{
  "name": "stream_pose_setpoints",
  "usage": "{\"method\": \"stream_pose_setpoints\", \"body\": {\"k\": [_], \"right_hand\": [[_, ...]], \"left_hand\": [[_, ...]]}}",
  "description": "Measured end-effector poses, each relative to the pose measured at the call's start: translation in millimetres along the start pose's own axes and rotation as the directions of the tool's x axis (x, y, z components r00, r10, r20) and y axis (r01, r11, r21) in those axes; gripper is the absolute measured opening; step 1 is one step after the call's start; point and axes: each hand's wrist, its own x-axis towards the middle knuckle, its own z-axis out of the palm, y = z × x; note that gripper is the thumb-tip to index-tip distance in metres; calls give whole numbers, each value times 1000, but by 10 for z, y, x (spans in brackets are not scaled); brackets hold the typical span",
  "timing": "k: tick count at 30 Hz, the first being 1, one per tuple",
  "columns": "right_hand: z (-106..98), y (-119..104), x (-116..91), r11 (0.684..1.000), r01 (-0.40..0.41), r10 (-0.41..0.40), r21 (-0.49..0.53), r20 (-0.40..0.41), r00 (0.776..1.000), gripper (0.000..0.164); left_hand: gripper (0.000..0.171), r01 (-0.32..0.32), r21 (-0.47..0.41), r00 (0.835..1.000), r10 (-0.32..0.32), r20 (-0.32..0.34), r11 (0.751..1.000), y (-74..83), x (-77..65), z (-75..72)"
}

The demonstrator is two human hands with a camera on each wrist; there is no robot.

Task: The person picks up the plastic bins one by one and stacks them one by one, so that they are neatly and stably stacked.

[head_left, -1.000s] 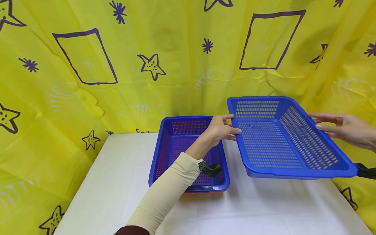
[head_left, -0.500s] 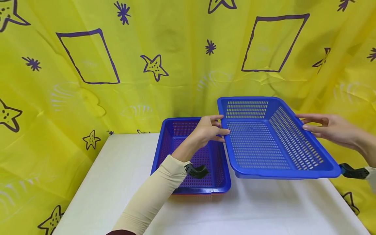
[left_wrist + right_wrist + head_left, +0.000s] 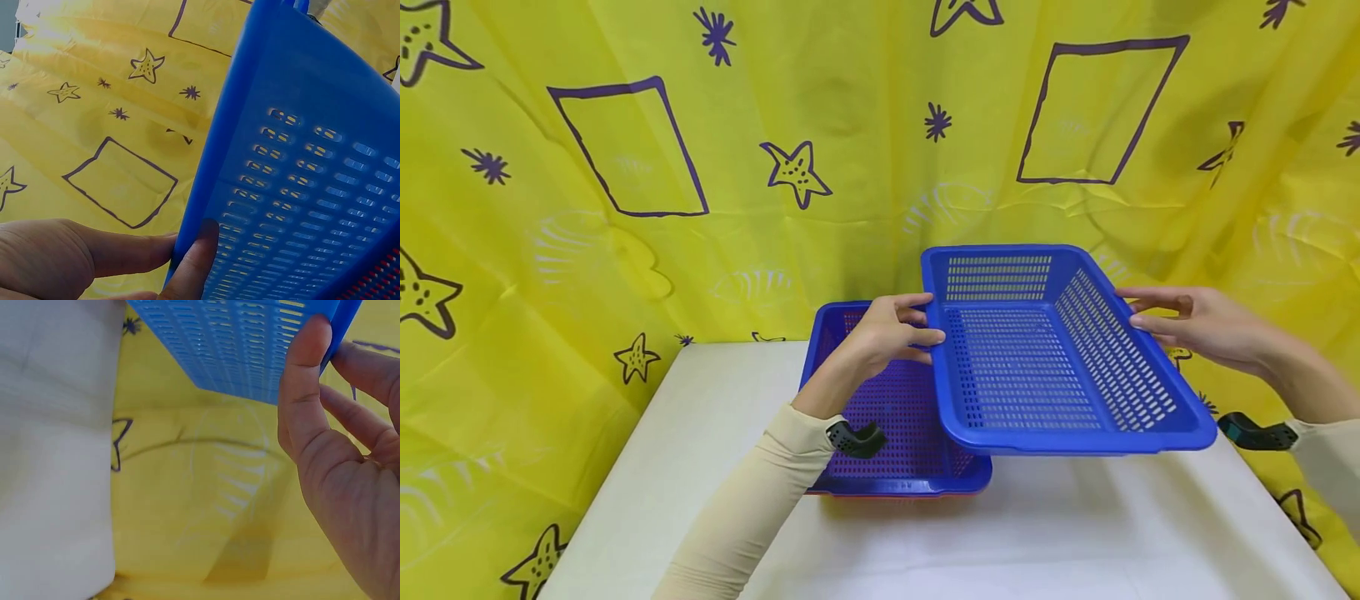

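Note:
A blue plastic basket (image 3: 1022,358) with slotted walls hangs above the table, tilted. My left hand (image 3: 887,333) pinches its left rim, and my right hand (image 3: 1202,325) pinches the right rim. In the left wrist view the left hand (image 3: 125,256) has thumb and fingers on either side of the rim of the basket (image 3: 287,156). The right wrist view shows the right hand (image 3: 344,437) gripping the edge of the basket (image 3: 237,344). Below and to the left, another blue basket (image 3: 902,486) sits nested in a red one, partly covered by the held basket and my left arm.
The baskets stand on a white table (image 3: 700,433). A yellow curtain (image 3: 850,167) printed with starfish and frames hangs behind and at both sides. Dark bands (image 3: 857,439) are worn on both wrists.
Both hands have carried the held basket to the left, so it now overlaps the right part of the stacked baskets in the head view. Both hands keep their hold.

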Motion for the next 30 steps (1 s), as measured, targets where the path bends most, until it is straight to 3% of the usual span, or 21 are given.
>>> {"method": "stream_pose_setpoints", "body": {"k": [16, 30], "right_hand": [[455, -399, 245, 995, 46, -49, 88, 23, 999, 62], [870, -723, 445, 979, 120, -124, 167, 13, 992, 61]], "left_hand": [[70, -20, 91, 999, 23, -33, 996, -57, -336, -581], [69, 11, 161, 999, -3, -53, 987, -77, -646, -1065]]}}
